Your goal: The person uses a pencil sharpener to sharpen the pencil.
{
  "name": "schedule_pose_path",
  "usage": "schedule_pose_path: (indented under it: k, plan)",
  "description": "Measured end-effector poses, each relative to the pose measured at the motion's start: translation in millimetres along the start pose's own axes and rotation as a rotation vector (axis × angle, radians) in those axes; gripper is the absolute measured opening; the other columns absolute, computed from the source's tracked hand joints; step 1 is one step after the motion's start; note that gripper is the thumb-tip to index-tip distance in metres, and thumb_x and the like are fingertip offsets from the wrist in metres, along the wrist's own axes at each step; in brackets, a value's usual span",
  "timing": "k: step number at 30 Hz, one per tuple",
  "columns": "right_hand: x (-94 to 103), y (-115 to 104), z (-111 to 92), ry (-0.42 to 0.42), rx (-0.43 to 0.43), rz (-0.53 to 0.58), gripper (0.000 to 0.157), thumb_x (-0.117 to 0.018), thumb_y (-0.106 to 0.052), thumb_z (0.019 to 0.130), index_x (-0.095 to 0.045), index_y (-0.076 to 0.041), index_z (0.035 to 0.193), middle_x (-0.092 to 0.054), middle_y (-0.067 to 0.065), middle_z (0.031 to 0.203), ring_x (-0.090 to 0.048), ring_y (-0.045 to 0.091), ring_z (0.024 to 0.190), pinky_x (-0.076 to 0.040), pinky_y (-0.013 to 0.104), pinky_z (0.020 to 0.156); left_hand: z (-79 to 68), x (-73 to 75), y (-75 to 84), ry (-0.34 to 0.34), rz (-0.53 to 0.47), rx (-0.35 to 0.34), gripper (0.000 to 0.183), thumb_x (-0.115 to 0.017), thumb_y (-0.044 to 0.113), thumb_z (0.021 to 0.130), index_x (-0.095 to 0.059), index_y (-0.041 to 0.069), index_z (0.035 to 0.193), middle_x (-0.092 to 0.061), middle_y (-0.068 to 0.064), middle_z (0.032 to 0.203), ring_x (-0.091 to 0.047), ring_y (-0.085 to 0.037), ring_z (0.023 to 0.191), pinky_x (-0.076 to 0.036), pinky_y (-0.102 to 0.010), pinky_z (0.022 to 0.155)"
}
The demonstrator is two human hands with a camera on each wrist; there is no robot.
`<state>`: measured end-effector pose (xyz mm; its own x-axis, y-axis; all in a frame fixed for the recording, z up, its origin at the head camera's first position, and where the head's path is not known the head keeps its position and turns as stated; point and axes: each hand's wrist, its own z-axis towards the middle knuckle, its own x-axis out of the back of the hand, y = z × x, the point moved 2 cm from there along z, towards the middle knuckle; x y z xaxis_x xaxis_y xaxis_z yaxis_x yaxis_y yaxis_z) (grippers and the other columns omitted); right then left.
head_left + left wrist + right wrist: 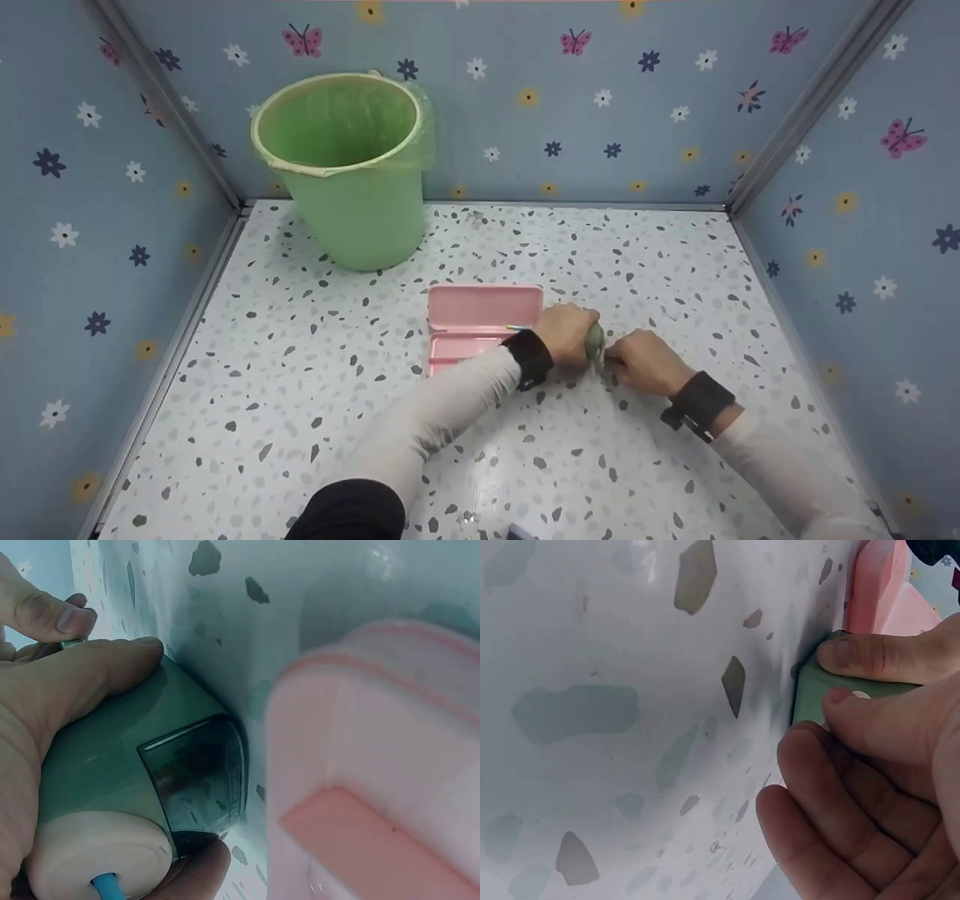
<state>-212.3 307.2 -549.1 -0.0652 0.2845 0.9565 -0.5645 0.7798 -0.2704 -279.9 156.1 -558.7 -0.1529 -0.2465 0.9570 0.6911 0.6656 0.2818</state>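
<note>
From here, the left hand (566, 334) grips a rounded green plastic sharpener (112, 742), seemingly steadying it round a blue pencil (109, 887) while the right hand (649, 363) pinches its mostly hidden, apparently metal crank (73, 643).

A white table (262, 367) flecked with grey carries an open pink case (486, 307). Behind the case, to its left, stands a green bin (364, 217). Right of the case is a green pencil sharpener (595, 342); whether it touches the table is unclear.
</note>
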Motion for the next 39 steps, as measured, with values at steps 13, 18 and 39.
schedule_pose_path:
  k: [13, 18, 39]
  plan:
    - [19.0, -5, 5, 0.012, 0.079, -0.064, 0.021, -0.065, -0.009, 0.069, -0.059, -0.026, 0.059, -0.044, -0.023, 0.051, -0.041, 0.000, 0.043, -0.035, 0.022, 0.041, 3.8, 1.3, -1.7, 0.000, -0.002, 0.006, 0.031, -0.067, 0.028, 0.056, -0.051, 0.023, 0.081, -0.051, 0.003, 0.066, -0.049, -0.017, 0.057, -0.039, -0.031, 0.048]
    - [26.9, -7, 6, 0.018, 0.103, -0.072, 0.027, -0.065, -0.010, 0.069, -0.052, -0.030, 0.056, -0.041, -0.022, 0.050, -0.039, 0.001, 0.042, -0.033, 0.023, 0.040, 4.4, 0.1, -2.5, -0.011, -0.007, -0.007, 0.031, -0.068, 0.029, 0.056, -0.050, 0.022, 0.082, -0.050, 0.004, 0.066, -0.049, -0.016, 0.057, -0.039, -0.031, 0.048]
    - [48.0, -9, 15, 0.035, 0.164, -0.120, 0.029, -0.068, -0.010, 0.067, -0.049, -0.027, 0.053, -0.038, -0.020, 0.049, -0.038, 0.004, 0.042, -0.032, 0.026, 0.041, 2.3, -0.5, -0.5, -0.025, -0.013, -0.011, 0.039, -0.072, 0.030, 0.052, -0.051, 0.021, 0.083, -0.051, 0.004, 0.067, -0.049, -0.017, 0.057, -0.039, -0.032, 0.046]
